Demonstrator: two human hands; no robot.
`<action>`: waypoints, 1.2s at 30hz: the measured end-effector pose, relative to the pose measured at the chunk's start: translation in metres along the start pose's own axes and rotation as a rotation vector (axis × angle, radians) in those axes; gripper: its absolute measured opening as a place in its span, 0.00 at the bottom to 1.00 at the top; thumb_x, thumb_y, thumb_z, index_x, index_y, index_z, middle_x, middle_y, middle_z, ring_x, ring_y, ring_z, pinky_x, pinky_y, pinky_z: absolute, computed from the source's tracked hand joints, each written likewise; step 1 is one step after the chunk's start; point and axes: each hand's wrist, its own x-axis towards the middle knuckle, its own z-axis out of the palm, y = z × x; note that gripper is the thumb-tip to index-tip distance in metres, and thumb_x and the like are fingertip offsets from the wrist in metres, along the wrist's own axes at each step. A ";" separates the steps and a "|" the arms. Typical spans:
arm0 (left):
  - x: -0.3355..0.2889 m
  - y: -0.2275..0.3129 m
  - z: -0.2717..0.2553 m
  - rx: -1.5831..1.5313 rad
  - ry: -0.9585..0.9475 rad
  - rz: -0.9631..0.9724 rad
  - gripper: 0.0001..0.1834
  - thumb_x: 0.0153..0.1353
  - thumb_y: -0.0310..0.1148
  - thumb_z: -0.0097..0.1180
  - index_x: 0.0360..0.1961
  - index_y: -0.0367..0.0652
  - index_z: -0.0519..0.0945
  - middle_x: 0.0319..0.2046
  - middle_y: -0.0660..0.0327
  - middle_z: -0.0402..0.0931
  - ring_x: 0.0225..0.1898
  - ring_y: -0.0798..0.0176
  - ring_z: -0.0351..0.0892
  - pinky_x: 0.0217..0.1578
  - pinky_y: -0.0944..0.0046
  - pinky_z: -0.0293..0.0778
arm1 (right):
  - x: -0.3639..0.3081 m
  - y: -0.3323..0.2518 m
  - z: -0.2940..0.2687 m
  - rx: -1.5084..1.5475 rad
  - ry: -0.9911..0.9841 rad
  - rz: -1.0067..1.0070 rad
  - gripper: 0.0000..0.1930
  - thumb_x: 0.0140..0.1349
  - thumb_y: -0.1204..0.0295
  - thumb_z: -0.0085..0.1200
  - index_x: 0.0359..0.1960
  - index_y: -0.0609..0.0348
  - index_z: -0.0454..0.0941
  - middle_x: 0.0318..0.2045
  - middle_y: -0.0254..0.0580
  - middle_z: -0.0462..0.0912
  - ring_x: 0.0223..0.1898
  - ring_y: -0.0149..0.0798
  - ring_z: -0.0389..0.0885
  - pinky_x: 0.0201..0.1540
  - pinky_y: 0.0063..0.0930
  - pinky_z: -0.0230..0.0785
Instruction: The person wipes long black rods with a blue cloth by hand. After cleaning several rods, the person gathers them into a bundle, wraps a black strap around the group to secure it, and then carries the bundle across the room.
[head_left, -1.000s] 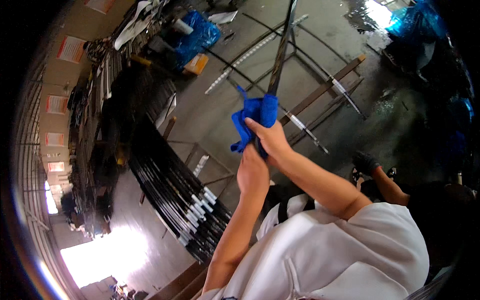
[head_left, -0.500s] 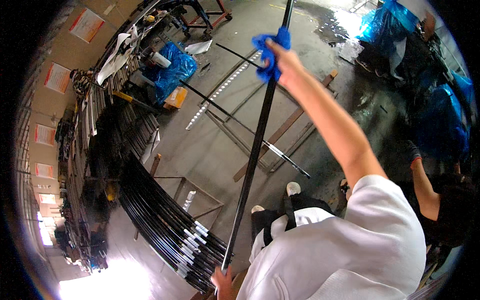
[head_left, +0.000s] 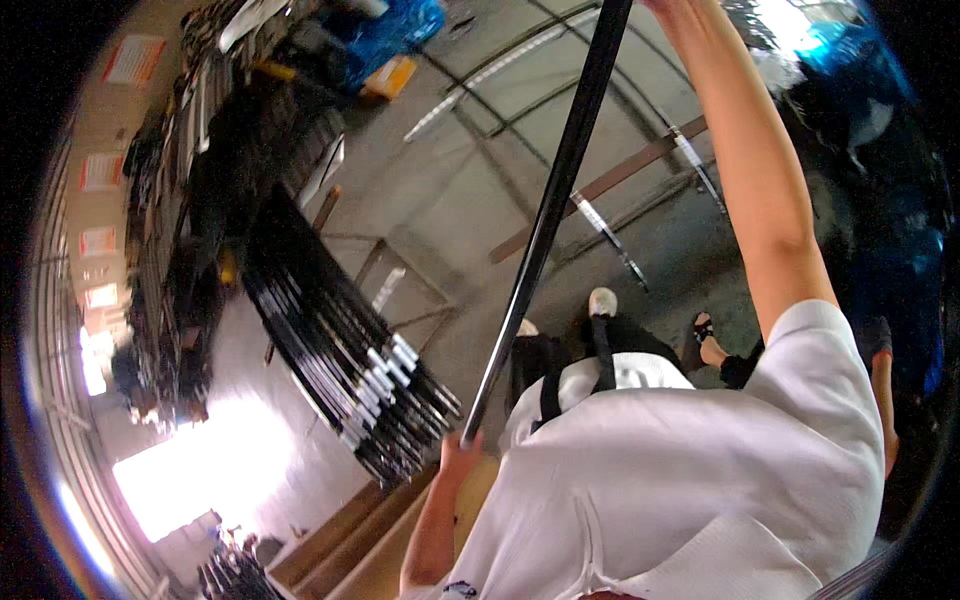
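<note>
A long black rod (head_left: 555,190) runs slantwise from the upper edge down to my left hand (head_left: 460,458), whose fingers are closed around its lower end. My right hand (head_left: 668,4) reaches far up to the rod's upper part. Only its wrist side shows at the upper edge, so its fingers are hidden. The blue cloth is out of view. Just left of my left hand lies a curved-looking bundle of black rods (head_left: 310,330), several with white bands near their ends.
Ahead, a metal frame with a brown bar (head_left: 630,172) supports two white-banded rods (head_left: 608,232). Beyond are an orange-yellow box (head_left: 390,77) and blue plastic sheeting (head_left: 400,35). Dark stock lines the left wall. Brown beams (head_left: 345,535) lie below. A co-worker's sandalled foot (head_left: 712,348) shows at right.
My view has shifted. My right hand, wrapped around the rod with a blue cloth before, now sits at the upper edge, mostly cut off. My left hand still holds the rod's lower end.
</note>
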 end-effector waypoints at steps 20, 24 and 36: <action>0.114 0.234 -0.089 -1.014 0.221 0.517 0.32 0.61 0.50 0.46 0.57 0.33 0.63 0.58 0.50 0.63 0.60 0.56 0.61 0.57 0.60 0.53 | -0.198 0.296 0.069 -1.358 -0.066 0.648 0.27 0.43 0.62 0.64 0.44 0.62 0.71 0.30 0.53 0.80 0.33 0.48 0.79 0.36 0.37 0.71; 0.131 0.186 -0.138 -1.306 0.544 0.543 0.27 0.65 0.50 0.39 0.49 0.34 0.71 0.50 0.51 0.71 0.55 0.58 0.67 0.52 0.62 0.57 | -0.248 0.319 0.061 -1.229 -0.287 0.803 0.27 0.43 0.58 0.62 0.44 0.60 0.72 0.31 0.53 0.80 0.35 0.51 0.80 0.38 0.39 0.70; 0.149 0.079 -0.129 -1.541 0.621 0.089 0.10 0.64 0.38 0.45 0.39 0.46 0.61 0.21 0.66 0.60 0.16 0.72 0.62 0.12 0.71 0.58 | -0.292 0.412 0.087 -1.004 -0.451 1.193 0.30 0.43 0.59 0.64 0.45 0.66 0.71 0.33 0.54 0.79 0.37 0.45 0.79 0.43 0.34 0.69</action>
